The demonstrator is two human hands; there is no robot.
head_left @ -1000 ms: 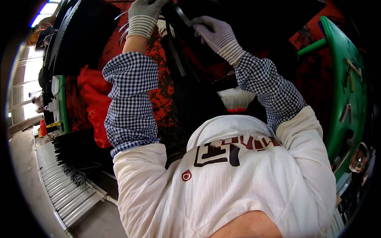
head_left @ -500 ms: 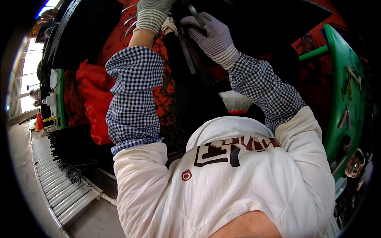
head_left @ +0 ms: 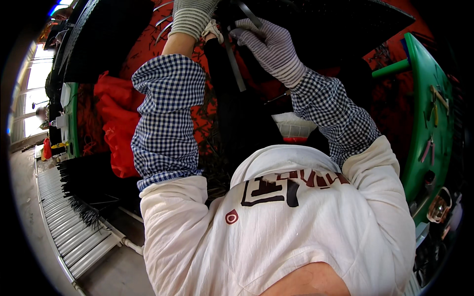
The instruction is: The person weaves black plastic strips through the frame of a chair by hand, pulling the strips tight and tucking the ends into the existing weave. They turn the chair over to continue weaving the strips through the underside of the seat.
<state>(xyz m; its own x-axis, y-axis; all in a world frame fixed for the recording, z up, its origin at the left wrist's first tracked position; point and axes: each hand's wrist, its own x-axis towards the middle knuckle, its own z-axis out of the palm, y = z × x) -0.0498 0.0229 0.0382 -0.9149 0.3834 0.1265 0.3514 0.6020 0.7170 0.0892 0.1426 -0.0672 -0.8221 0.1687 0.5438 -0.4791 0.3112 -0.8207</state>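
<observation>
Both hands wear striped knit gloves at the top of the view. My left hand (head_left: 193,17) reaches up past the frame's edge, so its fingers and whatever they touch are hidden. A little to its right, my right hand (head_left: 274,47) is closed, with thumb and fingers around a flat grey strip (head_left: 248,14) that runs up out of view. Another length of grey strip (head_left: 235,68) hangs down between the hands, in front of dark material; whether the two lengths join cannot be made out. Beside the left wrist is a small pale piece of cloth (head_left: 212,30).
Red sheeting (head_left: 118,128) with dark scraps lies below. A large black perforated piece (head_left: 345,24) spans the upper right. At the right stands a green panel (head_left: 424,93) holding hand tools. A roller conveyor (head_left: 66,217) runs at the lower left, near black bristles (head_left: 81,207).
My right hand has shifted slightly right and down, still holding the strip. The left hand has barely moved.
</observation>
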